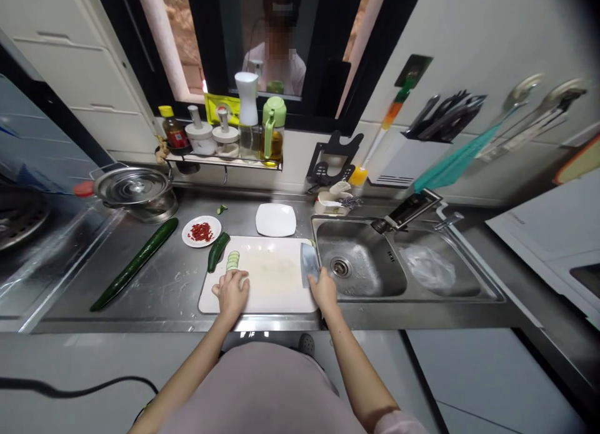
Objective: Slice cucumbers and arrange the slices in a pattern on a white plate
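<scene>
A white cutting board (276,293) lies on the counter in front of me. Near its left side, a short row of pale green cucumber slices (233,260) lies on the board. My left hand (231,294) rests at the near end of that row, fingers apart and touching or very close to the slices. At the board's right edge my right hand (324,291) is closed round the handle of a cleaver (308,262), its broad blade lying over the board. A cut piece of cucumber (218,251) lies across the board's upper left corner.
A whole cucumber (135,263) lies at the left near a lidded steel pot (137,193). Behind the board are a plate of chopped red pieces (201,232) and a square white plate (275,219). A double sink (368,287) adjoins the right; a bottle rack (229,161) hangs above.
</scene>
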`<state>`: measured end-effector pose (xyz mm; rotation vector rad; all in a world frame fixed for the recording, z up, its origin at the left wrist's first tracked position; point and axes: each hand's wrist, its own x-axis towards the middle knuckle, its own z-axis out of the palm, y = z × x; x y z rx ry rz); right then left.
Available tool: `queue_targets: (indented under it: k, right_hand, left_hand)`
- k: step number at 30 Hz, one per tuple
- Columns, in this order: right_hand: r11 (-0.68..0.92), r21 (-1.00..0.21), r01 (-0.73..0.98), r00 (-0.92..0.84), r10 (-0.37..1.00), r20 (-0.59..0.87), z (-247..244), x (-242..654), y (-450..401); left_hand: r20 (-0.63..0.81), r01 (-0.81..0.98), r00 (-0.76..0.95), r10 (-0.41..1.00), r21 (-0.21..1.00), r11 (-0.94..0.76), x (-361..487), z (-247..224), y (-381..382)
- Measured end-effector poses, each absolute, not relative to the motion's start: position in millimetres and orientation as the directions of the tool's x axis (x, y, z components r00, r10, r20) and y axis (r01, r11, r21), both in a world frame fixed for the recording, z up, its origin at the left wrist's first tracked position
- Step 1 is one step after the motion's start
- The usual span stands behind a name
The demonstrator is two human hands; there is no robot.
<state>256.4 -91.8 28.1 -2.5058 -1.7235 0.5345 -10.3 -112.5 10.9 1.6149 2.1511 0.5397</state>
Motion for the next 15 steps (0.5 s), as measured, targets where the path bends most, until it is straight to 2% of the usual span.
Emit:
queue_targets:
  k: [5,15]
  right_hand:
    - [-0.380,-0.105,0.919,0.336,0.895,-0.294,40,252,-91]
    - [-0.359,-0.048,0.932,0.329,0.894,-0.304,39,255,-89]
  left_hand:
    - [-0.090,0.791,-0.216,0.972,0.567,0.228,6,14,-100]
    - [-0.151,0.695,-0.300,0.942,0.642,0.324,17,26,-26]
